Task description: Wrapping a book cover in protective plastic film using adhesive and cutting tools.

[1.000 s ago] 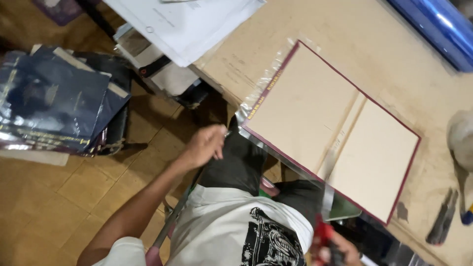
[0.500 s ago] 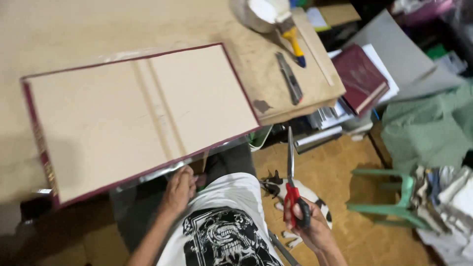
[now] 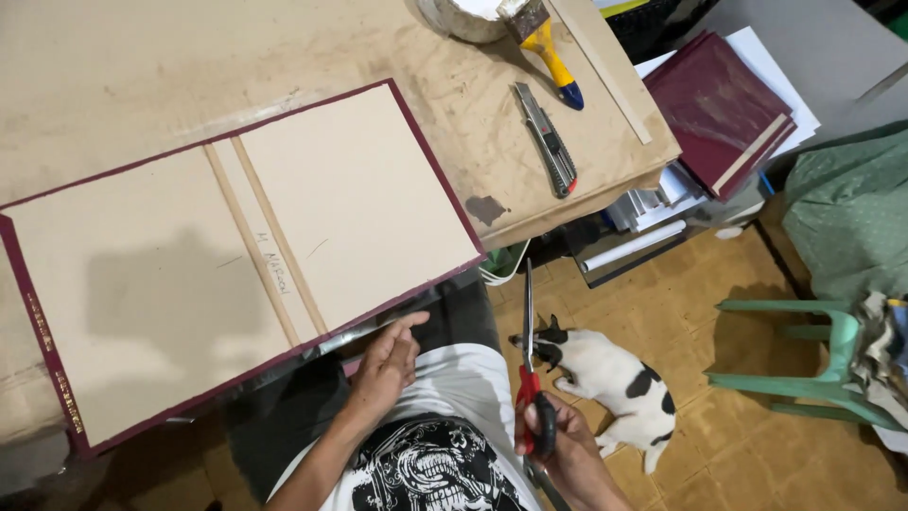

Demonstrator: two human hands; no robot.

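The right hand [image 3: 558, 445] is curled around the handles of a pair of red-handled scissors [image 3: 530, 378], whose long steel blades are closed and point up toward the edge of the brown paper-covered desk [image 3: 142, 76]. The left hand [image 3: 386, 364] rests loosely on the lap, fingers extended and close together, holding nothing, just below the near edge of an opened book cover of tan board wrapped in maroon cloth [image 3: 236, 255]. That cover lies flat, inside up, on the desk, its near edge overhanging the desk, with two narrow strips marking the spine down its middle. Farther along the desk lie a grey utility knife [image 3: 547, 138], a yellow-handled paintbrush [image 3: 547, 43] leaning at a white bowl [image 3: 463, 14], and a long pale wooden strip [image 3: 601, 66]. Beyond the desk's right end, a maroon hardcover book [image 3: 714, 104] sits on a stack of white sheets. On the tiled floor just right of the scissors lies a small black-and-white dog [image 3: 605, 378], and a green plastic chair [image 3: 804, 360] stands farther right.
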